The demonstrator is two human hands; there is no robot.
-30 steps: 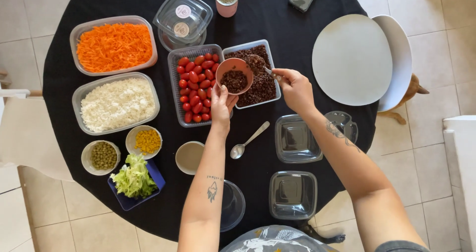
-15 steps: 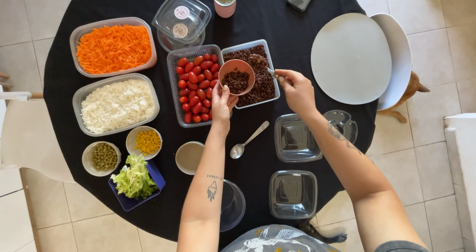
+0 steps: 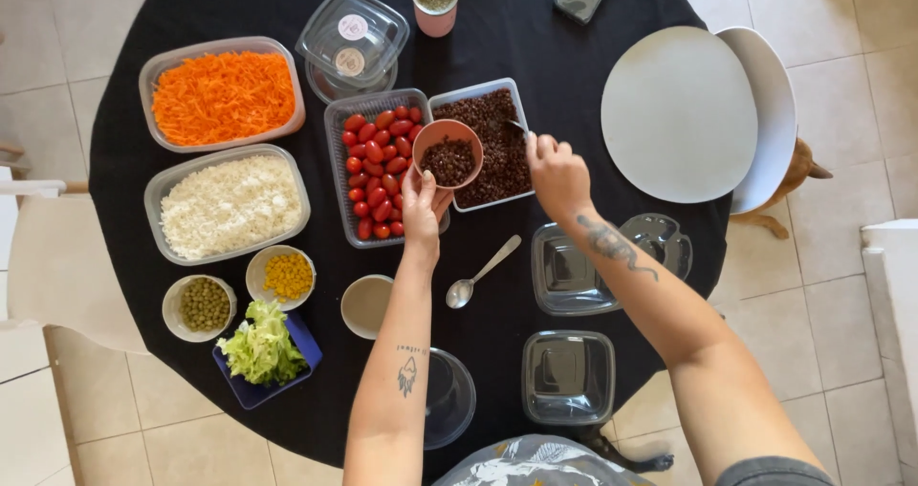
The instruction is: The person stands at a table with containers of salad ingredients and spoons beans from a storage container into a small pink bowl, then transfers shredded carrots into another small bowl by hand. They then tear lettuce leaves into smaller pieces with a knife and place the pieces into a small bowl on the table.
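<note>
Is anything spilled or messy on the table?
No spills show on the black table. The left hand holds a small bowl level over the tomatoes and the dark food tray. One odd thing: a dog peeks out beside the table by the white chair.

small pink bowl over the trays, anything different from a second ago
Little changed. The left hand still holds the small pink bowl of dark filling over the trays, in the same spot. The right hand has edged slightly further over the clear tray of dark brown filling with its utensil. The metal spoon on the black table stayed put.
</note>
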